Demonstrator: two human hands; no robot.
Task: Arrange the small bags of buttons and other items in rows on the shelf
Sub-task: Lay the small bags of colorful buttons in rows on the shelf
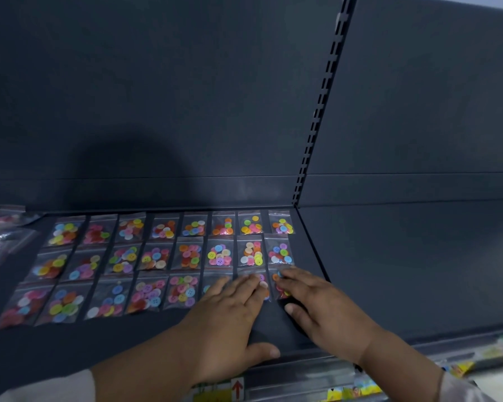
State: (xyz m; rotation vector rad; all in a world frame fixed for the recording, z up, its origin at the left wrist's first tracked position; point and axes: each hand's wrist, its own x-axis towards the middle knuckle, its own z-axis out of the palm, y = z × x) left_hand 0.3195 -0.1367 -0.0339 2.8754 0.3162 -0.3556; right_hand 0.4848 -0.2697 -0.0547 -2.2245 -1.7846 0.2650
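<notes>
Mostly, your two hands hid the near-right corner of the display. Your left hand (230, 317) lay flat and spread on the dark shelf (128, 340), grasping nothing, its fingertips (251, 281) covering much of two front-row bags; only a sliver of buttons showed at the edge of each. Your right hand (317, 303) rested just beside it, fingers on the last front-row bag (279, 285), thumb set on the shelf below it; I could not tell whether you pinched that bag or merely pressed it flat. The small bags of buttons (154, 256) lay in three rows across the shelf, edges nearly touching, the back row against the rear panel (186, 97). At the far left, some other clear bags (0, 236) were cut off by the frame and too blurred to read. Below the shelf's front lip, a strip with a red arrow label (237, 388) was partly hidden by your left wrist.
</notes>
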